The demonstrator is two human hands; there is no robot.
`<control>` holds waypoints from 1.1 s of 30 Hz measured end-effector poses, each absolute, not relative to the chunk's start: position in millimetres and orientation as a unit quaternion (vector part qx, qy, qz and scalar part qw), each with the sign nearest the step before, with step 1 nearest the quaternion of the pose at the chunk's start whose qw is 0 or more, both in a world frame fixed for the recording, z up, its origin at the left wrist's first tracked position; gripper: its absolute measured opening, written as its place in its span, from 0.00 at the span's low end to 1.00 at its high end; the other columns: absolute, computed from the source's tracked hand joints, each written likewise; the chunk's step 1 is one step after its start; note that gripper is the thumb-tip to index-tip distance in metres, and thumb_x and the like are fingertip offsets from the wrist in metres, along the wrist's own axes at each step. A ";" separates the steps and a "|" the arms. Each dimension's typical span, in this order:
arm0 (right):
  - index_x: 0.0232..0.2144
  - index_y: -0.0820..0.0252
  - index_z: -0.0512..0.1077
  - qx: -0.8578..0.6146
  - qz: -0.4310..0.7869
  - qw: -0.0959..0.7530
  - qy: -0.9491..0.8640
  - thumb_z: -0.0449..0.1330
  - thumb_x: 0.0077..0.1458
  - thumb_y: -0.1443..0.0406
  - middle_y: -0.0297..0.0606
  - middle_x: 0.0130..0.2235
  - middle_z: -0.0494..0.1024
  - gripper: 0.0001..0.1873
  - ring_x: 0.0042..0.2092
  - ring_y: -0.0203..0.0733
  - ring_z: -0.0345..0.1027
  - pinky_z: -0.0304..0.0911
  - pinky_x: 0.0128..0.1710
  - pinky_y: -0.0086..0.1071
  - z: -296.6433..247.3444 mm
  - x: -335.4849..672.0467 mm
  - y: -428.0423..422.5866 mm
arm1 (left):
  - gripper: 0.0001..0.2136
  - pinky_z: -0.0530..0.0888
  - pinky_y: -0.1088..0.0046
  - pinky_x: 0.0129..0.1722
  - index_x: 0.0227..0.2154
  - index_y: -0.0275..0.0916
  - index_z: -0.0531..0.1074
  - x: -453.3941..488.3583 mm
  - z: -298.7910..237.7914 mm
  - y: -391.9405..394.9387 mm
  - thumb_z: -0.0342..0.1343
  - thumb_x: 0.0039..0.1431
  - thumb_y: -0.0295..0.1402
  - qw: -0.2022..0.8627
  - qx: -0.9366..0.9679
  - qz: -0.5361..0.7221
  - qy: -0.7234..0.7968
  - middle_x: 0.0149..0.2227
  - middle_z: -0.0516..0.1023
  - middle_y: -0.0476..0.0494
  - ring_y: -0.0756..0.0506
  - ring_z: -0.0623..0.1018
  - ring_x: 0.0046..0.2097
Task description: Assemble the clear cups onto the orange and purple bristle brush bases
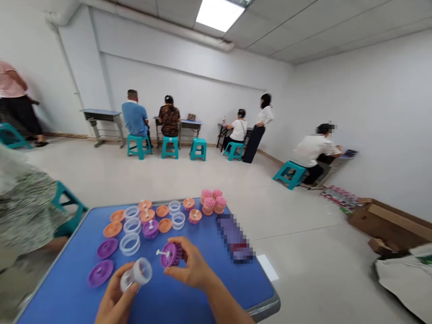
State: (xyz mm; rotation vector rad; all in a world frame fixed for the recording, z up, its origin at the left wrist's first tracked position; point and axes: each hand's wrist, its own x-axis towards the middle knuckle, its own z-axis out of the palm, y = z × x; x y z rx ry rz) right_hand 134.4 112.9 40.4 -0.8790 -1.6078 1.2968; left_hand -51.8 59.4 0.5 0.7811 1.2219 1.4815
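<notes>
My left hand (114, 299) is closed round a clear plastic ring (137, 273), held above the blue table (209, 274) near its front edge. My right hand (192, 265) grips a purple toothed disc (171, 254) with a white pin sticking out toward the ring. The two parts are a short gap apart. Beyond my hands lie more parts: purple discs (107, 247), orange discs (112, 229), clear rings (130, 243) and several pink and orange assembled pieces (209, 202) at the far edge.
A blurred-out flat object (235, 238) lies on the table's right side. A person in patterned clothes (23, 211) sits close at my left. Other people sit on teal stools (169, 146) at desks along the walls. Cardboard boxes (388, 220) stand on the floor at right.
</notes>
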 end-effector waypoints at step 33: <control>0.44 0.57 0.65 -0.307 0.441 0.313 -0.783 0.63 0.43 0.64 0.36 0.39 0.71 0.23 0.36 0.37 0.64 0.61 0.37 0.31 41.4 132.5 103.3 | 0.17 0.71 0.69 0.39 0.41 0.38 0.65 -39.1 14.9 46.4 0.59 0.46 0.33 0.479 0.465 0.544 0.508 0.39 0.72 0.44 0.44 0.73 0.39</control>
